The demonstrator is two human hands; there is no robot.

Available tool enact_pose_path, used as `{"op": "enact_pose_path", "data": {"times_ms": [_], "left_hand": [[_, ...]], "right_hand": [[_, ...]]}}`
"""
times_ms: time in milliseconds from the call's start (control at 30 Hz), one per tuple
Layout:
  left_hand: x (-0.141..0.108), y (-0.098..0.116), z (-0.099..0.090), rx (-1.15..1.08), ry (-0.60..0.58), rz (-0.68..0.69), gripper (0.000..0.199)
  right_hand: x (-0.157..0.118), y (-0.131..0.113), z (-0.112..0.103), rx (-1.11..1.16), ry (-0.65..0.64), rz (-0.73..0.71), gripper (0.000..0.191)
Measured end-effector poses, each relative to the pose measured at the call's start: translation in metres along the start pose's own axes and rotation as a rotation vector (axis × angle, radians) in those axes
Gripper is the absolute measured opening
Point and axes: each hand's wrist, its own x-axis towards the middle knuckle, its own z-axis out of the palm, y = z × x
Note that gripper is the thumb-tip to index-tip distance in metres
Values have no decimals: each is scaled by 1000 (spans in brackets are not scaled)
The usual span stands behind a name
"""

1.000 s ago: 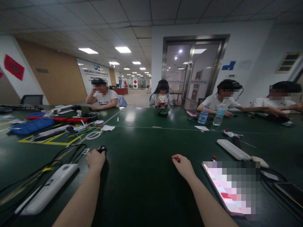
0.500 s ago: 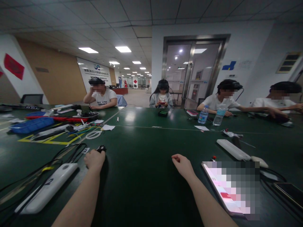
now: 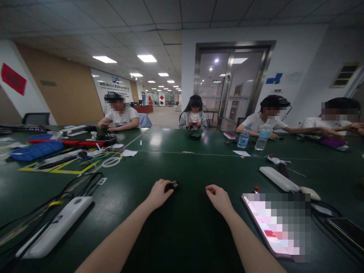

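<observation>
Left hand (image 3: 159,192) and black object (image 3: 174,185) shifted rightward.

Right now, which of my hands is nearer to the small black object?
Left. Your left hand holds the small black object; your right hand is apart from it, to its right.

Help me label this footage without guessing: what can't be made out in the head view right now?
All in the head view:
Small dark object: partly hidden by the left hand; too dark and small to identify.
Right hand: its curled fingers hide the palm, so whether it holds anything is unclear.
Lit screen: pixelation covers much of it.
Black device: cut off by the right edge.
</observation>
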Motion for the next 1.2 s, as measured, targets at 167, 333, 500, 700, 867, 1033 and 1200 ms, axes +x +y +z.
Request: {"op": "enact_pose_path", "data": {"times_ms": [167,333,500,700,867,1033,1200], "left_hand": [[-19,37,9,-190,-251,306,43],[-22,34,5,-214,-282,330,41],[-19,31,9,-227,-260,364,40],[-17,29,12,-219,-262,394,40],[-19,30,8,-251,-292,356,41],[-19,30,7,-262,-303,341,41],[-18,28,9,-262,-307,351,42]], "right_hand": [[-3,-7,0,27,-7,-6,25],[-18,-27,-1,53,-145,-204,27],[-33,-45,7,-24,-269,-328,27],[-27,-45,13,61,-166,-385,16],[-9,-27,-5,549,208,-86,32],[3,-8,-11,863,284,234,34],[7,1,-5,950,240,341,31]]}}
